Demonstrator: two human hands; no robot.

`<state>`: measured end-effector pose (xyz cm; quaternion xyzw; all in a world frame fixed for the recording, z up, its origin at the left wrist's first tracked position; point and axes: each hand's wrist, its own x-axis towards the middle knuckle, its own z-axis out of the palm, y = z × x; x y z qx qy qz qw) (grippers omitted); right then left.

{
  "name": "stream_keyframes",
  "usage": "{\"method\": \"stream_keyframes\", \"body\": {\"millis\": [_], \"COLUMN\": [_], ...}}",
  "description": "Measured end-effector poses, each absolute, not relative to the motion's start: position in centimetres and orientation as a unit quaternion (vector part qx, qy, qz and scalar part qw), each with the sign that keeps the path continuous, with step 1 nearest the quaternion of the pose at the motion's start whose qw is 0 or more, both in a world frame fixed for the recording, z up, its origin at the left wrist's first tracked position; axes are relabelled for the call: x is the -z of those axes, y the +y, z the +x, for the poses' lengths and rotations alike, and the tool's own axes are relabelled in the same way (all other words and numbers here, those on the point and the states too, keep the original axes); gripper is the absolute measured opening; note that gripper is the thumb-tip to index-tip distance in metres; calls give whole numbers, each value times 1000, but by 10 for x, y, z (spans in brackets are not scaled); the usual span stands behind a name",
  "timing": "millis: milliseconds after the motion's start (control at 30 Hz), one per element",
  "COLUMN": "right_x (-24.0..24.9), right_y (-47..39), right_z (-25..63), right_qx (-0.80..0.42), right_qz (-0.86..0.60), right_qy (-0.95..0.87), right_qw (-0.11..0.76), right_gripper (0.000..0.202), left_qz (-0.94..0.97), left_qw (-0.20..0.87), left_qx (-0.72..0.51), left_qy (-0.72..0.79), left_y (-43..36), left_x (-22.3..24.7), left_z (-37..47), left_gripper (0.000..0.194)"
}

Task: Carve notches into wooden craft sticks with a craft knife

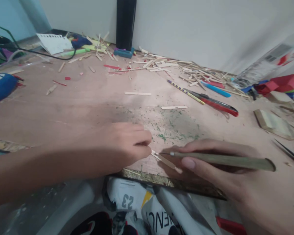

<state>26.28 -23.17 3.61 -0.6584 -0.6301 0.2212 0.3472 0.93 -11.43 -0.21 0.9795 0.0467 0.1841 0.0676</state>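
Observation:
Near the table's front edge, my left hand [129, 142] is closed, its fingertips pinching the upper end of a wooden craft stick [167, 161] that slants down to the right. My right hand [225, 176] grips an awl [222, 160] by its wooden handle. The awl's thin metal point reaches left to the stick, close to my left fingertips. A dark spot shows on the stick by the point; whether the tip has pierced it I cannot tell. Two more craft sticks lie farther back, one pale stick [137, 93] and one with a dark mark [173, 107].
Green shavings [163, 136] litter the tabletop. A patterned pencil [185, 92], a red-and-black utility knife [214, 103] and a blue strip [215, 89] lie back right. Piled sticks [159, 63] line the wall. A wooden block [274, 124] and dark pointed blades [289, 153] are at right.

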Motion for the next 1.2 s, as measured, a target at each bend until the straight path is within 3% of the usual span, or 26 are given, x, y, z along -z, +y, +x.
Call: {"method": "stream_keyframes", "body": {"millis": [333, 533, 767, 967, 1200], "right_x": [-32, -32, -53, -41, -39], "right_y": [-240, -231, -215, -215, -215], "right_z": [250, 261, 264, 253, 248], "right_qx": [-194, -181, -242, -222, -213], "right_qz": [-688, -639, -638, -629, -673], "right_qy": [-613, -664, -694, -662, -626], "right_qw": [337, 344, 230, 342, 331], "right_gripper": [19, 6, 9, 9, 13], "left_qz": [987, 987, 990, 987, 957], "left_qw": [71, 62, 9, -27, -63], "left_qx": [-128, -134, -133, -114, -164], "left_qy": [60, 59, 54, 107, 231], "left_y": [-116, -116, -111, -117, -156], "left_x": [-1, -1, -5, -7, -5], "left_z": [9, 9, 11, 17, 30], "left_gripper": [27, 26, 18, 17, 59]}}
